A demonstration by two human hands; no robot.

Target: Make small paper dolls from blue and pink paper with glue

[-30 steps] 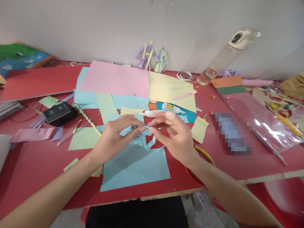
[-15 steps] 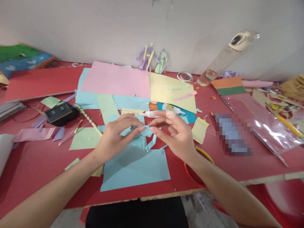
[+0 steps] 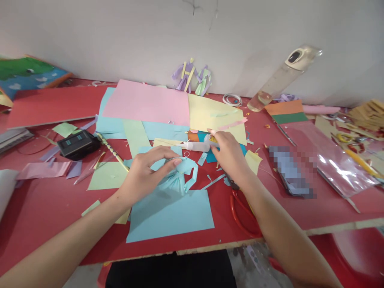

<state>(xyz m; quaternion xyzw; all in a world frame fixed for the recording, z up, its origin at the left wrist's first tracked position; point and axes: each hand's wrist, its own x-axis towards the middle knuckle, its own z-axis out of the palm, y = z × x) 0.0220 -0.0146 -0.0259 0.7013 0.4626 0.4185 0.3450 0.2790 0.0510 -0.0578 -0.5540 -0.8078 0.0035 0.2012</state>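
Note:
My left hand (image 3: 150,168) pinches a light-blue paper doll (image 3: 177,176) by its upper edge. The doll has a pleated skirt and a bent paper-strip arm on its right side. My right hand (image 3: 229,152) is closed around a glue bottle with a yellow label (image 3: 213,139), which is partly hidden by the fingers. Beside it, a second white bottle (image 3: 196,146) lies with its thin nozzle toward the left. Below the doll is a sheet of blue paper (image 3: 171,218). Scissors with red and yellow handles (image 3: 240,216) lie under my right forearm.
Pink paper (image 3: 150,100) and yellow paper (image 3: 216,112) lie farther back. Two paper figures (image 3: 192,76) lean on the wall near a water bottle (image 3: 277,82). At left sits a black device (image 3: 78,143); at right, a blurred-out phone-like object (image 3: 291,172). Paper scraps are scattered about.
My right hand has let go of the doll and moved right and up to the labelled glue bottle. My left hand keeps the doll in nearly the same place.

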